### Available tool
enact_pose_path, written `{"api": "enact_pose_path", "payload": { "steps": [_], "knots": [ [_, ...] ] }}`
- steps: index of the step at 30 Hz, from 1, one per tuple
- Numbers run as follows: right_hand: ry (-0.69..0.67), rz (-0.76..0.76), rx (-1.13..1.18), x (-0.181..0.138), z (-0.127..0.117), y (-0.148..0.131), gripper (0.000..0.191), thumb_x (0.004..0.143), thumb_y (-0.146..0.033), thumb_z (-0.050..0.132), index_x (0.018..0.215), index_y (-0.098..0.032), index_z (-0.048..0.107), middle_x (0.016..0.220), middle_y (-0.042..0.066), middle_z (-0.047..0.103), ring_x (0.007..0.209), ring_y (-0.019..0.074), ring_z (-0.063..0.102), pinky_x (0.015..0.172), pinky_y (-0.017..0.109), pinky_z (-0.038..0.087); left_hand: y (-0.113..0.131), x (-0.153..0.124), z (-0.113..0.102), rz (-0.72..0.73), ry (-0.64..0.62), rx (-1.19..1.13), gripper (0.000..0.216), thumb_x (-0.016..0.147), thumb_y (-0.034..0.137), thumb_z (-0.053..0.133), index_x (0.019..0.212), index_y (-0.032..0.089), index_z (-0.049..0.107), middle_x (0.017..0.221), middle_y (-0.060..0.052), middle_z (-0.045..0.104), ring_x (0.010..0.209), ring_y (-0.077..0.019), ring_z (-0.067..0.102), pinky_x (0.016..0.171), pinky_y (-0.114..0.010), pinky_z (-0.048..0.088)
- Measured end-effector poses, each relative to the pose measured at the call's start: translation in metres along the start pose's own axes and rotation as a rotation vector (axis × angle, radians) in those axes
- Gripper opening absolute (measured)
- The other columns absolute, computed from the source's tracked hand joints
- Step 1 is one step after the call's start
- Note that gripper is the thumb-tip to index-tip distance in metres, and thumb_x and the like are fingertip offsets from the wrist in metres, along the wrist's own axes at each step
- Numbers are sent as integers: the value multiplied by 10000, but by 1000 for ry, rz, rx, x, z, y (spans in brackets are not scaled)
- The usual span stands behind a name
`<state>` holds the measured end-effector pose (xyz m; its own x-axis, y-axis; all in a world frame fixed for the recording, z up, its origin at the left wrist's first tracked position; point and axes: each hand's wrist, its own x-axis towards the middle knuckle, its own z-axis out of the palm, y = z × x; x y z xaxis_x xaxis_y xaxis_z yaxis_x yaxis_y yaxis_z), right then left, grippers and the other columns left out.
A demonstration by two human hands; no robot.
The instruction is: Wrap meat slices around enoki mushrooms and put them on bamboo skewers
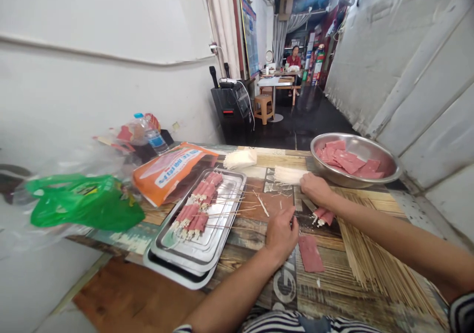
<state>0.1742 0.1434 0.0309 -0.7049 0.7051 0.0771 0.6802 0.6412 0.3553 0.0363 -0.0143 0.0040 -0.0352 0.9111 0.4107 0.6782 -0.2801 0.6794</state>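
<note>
My right hand (316, 191) has its fingers closed on the near end of a pale bundle of enoki mushrooms (287, 175) lying on the table. My left hand (280, 234) rests low over the table with fingers loosely apart and nothing visible in them. Just right of it lies a flat pink slice of meat (311, 254), like ham. Beneath my right wrist are rolled meat and mushroom pieces (324, 217). To the left, a metal tray (222, 229) holds several skewered meat rolls (196, 214), their sticks pointing right.
A steel bowl (392, 172) of meat slices stands at the back right. Many bamboo skewers (370, 249) lie at the right. More enoki (240, 159), an orange package (170, 172), a green bag (85, 202) and a bottle (155, 138) are farther left. A person (294, 59) sits in the background.
</note>
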Motion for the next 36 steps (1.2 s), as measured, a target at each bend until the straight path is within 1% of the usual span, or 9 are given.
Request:
{"api": "enact_pose_path", "payload": {
  "steps": [5, 8, 10, 14, 17, 21, 25, 33, 36],
  "knots": [
    [31, -9, -21, 2, 6, 2, 183, 894, -144, 422, 925, -87, 593, 924, 178, 590, 904, 270, 518, 624, 305, 367, 3, 0, 1, 4, -7, 0, 326, 837, 115, 492, 1121, 168, 643, 1062, -84, 705, 963, -212, 648, 893, -366, 536],
    [65, -41, -32, 2, 4, 3, 192, 907, -159, 416, 908, -99, 599, 908, 162, 593, 900, 262, 509, 627, 301, 359, 7, 0, 0, -1, -31, 10, 311, 835, 113, 499, 1102, 170, 648, 1017, -80, 710, 926, -214, 648, 866, -368, 538],
    [75, -62, -40, 2, 0, 3, 203, 902, -136, 408, 894, -95, 607, 890, 162, 596, 886, 263, 508, 623, 304, 351, 10, 0, -1, 5, -38, 19, 304, 830, 111, 505, 1089, 171, 652, 990, -77, 712, 904, -214, 647, 858, -368, 536],
    [46, -108, -47, 4, -6, 1, 226, 867, -73, 399, 862, -66, 625, 844, 185, 600, 827, 269, 507, 594, 318, 335, 10, -1, 0, 14, -45, 16, 320, 823, 105, 504, 1099, 171, 653, 994, -77, 713, 907, -212, 647, 863, -359, 532],
    [45, -115, -43, 8, -7, 0, 232, 855, -65, 398, 850, -54, 630, 832, 202, 599, 807, 274, 507, 582, 325, 332, 9, -2, 3, 12, -65, 17, 325, 828, 110, 502, 1106, 174, 656, 1001, -79, 714, 916, -215, 650, 858, -355, 533],
    [43, -120, -37, 11, -7, 2, 237, 863, -77, 398, 860, -59, 634, 855, 205, 603, 841, 281, 521, 607, 330, 351, 11, -3, 4, 19, -104, 16, 315, 838, 122, 505, 1107, 160, 664, 1010, -86, 721, 924, -228, 655, 860, -368, 536],
    [23, -106, -39, 15, -6, 3, 259, 868, -68, 374, 867, -52, 633, 861, 211, 606, 854, 289, 532, 597, 324, 344, 13, -3, 4, 26, -128, 15, 318, 840, 114, 499, 1104, 151, 673, 1007, -89, 726, 913, -227, 658, 859, -369, 541],
    [0, -95, -6, 27, 1, 8, 236, 875, -86, 405, 868, -56, 639, 875, 193, 627, 880, 276, 561, 638, 314, 355, 13, -4, 3, 47, -121, 17, 312, 841, 106, 491, 1090, 152, 674, 988, -88, 723, 899, -217, 652, 840, -355, 546],
    [4, -87, 30, 30, 6, 13, 206, 869, -123, 452, 878, -56, 647, 889, 185, 641, 893, 275, 572, 653, 312, 360, 15, -3, 2, 51, -133, 23, 302, 847, 104, 482, 1075, 148, 676, 974, -90, 724, 891, -218, 653, 840, -359, 543]
  ]
}}
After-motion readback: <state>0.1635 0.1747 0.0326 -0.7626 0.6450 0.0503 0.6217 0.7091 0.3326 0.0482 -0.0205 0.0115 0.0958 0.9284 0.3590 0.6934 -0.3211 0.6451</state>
